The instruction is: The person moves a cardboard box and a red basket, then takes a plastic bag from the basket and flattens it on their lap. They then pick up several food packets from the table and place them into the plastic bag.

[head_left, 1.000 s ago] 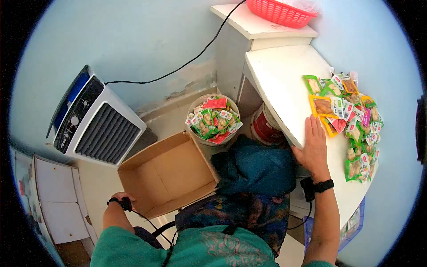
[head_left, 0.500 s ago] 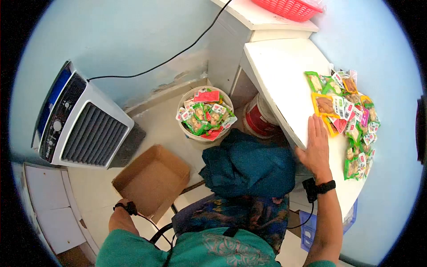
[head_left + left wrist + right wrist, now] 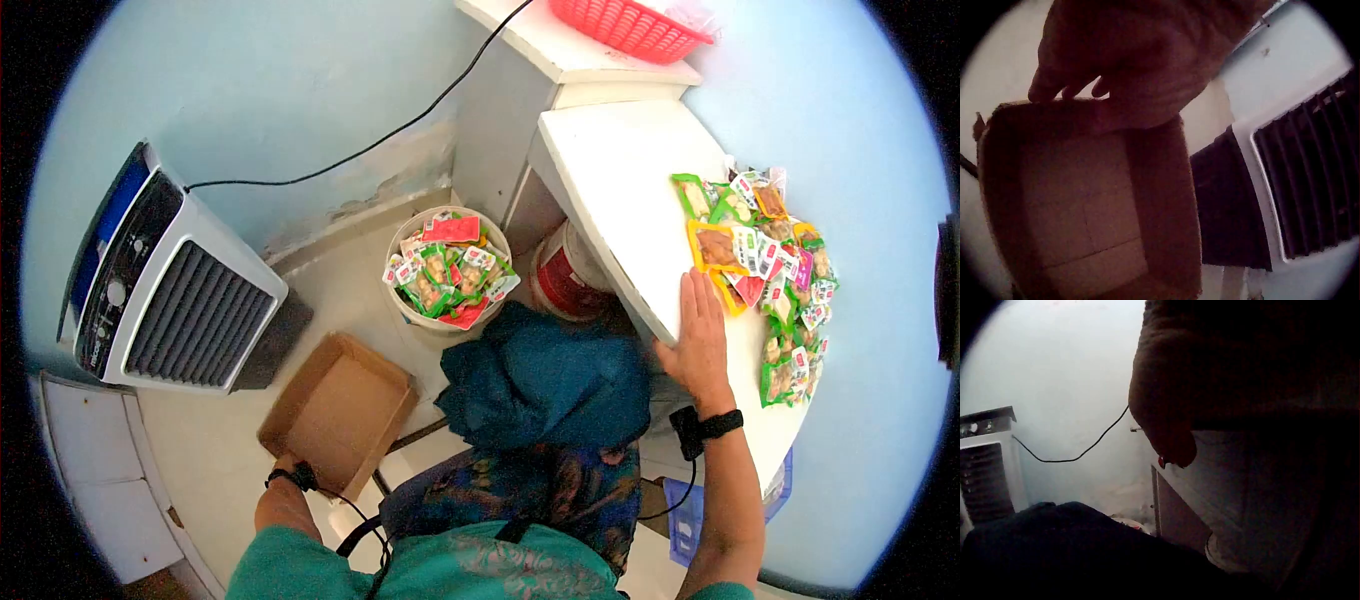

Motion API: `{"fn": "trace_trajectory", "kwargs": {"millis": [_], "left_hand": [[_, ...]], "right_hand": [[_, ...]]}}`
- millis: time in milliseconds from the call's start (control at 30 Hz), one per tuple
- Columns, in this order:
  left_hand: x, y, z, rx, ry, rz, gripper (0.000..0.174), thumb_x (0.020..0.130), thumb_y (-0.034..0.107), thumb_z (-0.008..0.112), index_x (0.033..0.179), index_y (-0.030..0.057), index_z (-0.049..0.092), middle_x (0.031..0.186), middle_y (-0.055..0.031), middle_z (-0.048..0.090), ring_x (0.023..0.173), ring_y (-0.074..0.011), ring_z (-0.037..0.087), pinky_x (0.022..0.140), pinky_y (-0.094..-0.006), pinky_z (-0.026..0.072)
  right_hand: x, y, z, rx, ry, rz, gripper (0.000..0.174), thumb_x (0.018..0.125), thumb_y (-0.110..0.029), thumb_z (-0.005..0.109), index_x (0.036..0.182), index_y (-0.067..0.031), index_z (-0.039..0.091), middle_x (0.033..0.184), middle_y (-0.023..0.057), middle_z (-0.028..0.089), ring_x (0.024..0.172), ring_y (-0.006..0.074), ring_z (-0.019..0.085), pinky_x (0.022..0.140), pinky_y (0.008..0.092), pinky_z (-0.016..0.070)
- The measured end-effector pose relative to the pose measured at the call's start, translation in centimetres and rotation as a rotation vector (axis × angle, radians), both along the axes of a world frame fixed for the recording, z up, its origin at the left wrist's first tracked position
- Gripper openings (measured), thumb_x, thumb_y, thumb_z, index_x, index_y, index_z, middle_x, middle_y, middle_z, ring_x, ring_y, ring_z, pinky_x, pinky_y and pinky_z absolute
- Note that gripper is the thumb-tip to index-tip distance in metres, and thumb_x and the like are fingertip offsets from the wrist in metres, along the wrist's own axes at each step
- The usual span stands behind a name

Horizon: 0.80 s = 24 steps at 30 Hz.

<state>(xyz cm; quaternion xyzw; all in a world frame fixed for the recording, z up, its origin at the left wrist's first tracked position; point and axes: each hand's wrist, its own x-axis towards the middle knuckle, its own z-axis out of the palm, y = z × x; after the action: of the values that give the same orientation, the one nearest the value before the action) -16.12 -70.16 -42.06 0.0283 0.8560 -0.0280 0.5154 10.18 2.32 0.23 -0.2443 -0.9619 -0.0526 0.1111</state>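
Note:
My left hand (image 3: 288,468) grips the near wall of an open, bare-bottomed cardboard box (image 3: 336,412), low on my left side. In the left wrist view, fingertips (image 3: 1044,87) hook over the outside of the rim, with the rest of the hand over the inside. My right hand (image 3: 703,345) lies flat on the white table (image 3: 615,180) near its edge, fingers straight and together. Just beyond its fingertips is a heap of small snack packets (image 3: 715,248), green, orange and red. The right wrist view is dark and shows mainly the thumb (image 3: 1175,447).
A white bucket (image 3: 402,310) full of similar packets stands on the floor, with a red bucket (image 3: 570,280) beside it under the table. An air cooler (image 3: 190,310) stands at left, its black cord running along the wall. Dark blue cloth (image 3: 545,375) covers my lap. A red basket (image 3: 630,30) sits up high.
The cardboard box has moved down and away from my lap with my left hand on it, and now looks smaller. My right hand stays flat on the table. The whole view has shifted slightly.

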Motion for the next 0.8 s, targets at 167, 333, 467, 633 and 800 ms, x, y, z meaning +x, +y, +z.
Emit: {"fn": "trace_trajectory", "kwargs": {"millis": [167, 333, 467, 633, 800], "left_hand": [[-2.6, 6.5, 1.9, 0.243, 0.058, 0.425, 0.049, 0.082, 0.041, 0.067, 0.119, 0.0101, 0.064, 0.111, -0.0140, 0.068, 0.103, -0.0277, 0.065, 0.089, -0.0438, 0.0529], [-6.1, 18.7, 6.7, 0.670, 0.008, 0.875, 0.050, 0.089, 0.030, 0.062, 0.131, 0.0046, 0.053, 0.115, -0.0168, 0.063, 0.101, -0.0289, 0.064, 0.085, -0.0432, 0.0543], [-9.7, 32.0, 15.1, 0.987, -0.016, 0.788, 0.051, 0.094, 0.021, 0.057, 0.140, 0.0002, 0.045, 0.119, -0.0190, 0.059, 0.100, -0.0299, 0.063, 0.082, -0.0428, 0.0554], [-8.9, 49.7, 34.0, 1.338, 0.032, 0.271, 0.059, 0.097, 0.026, 0.059, 0.146, 0.0005, 0.036, 0.132, -0.0147, 0.055, 0.100, -0.0237, 0.062, 0.080, -0.0346, 0.0552], [-8.5, 63.9, 47.9, 1.680, -0.276, 0.187, 0.067, 0.097, 0.034, 0.061, 0.144, -0.0055, 0.034, 0.136, -0.0159, 0.049, 0.109, -0.0289, 0.061, 0.090, -0.0387, 0.0550]], "right_hand": [[0.3, 0.1, 0.2, -0.027, 0.012, 0.009, 0.094, 0.062, -0.015, 0.076, 0.142, 0.0090, 0.032, 0.148, 0.0285, 0.035, 0.140, 0.0441, 0.030, 0.116, 0.0487, 0.0260], [0.4, 0.1, 0.5, -0.053, -0.008, 0.000, 0.095, 0.063, -0.020, 0.078, 0.141, 0.0086, 0.032, 0.147, 0.0291, 0.035, 0.139, 0.0449, 0.030, 0.115, 0.0508, 0.0268], [0.4, 0.1, 0.7, -0.073, -0.007, -0.001, 0.095, 0.064, -0.022, 0.077, 0.141, 0.0085, 0.032, 0.147, 0.0291, 0.034, 0.139, 0.0453, 0.030, 0.114, 0.0525, 0.0268], [0.6, 0.3, 0.7, -0.086, -0.002, -0.004, 0.095, 0.065, -0.025, 0.077, 0.142, 0.0085, 0.031, 0.148, 0.0288, 0.033, 0.140, 0.0453, 0.029, 0.113, 0.0538, 0.0271], [0.7, 0.4, 1.2, -0.121, -0.014, -0.011, 0.096, 0.065, -0.028, 0.079, 0.140, 0.0085, 0.033, 0.148, 0.0285, 0.033, 0.140, 0.0444, 0.029, 0.113, 0.0531, 0.0283]]}}
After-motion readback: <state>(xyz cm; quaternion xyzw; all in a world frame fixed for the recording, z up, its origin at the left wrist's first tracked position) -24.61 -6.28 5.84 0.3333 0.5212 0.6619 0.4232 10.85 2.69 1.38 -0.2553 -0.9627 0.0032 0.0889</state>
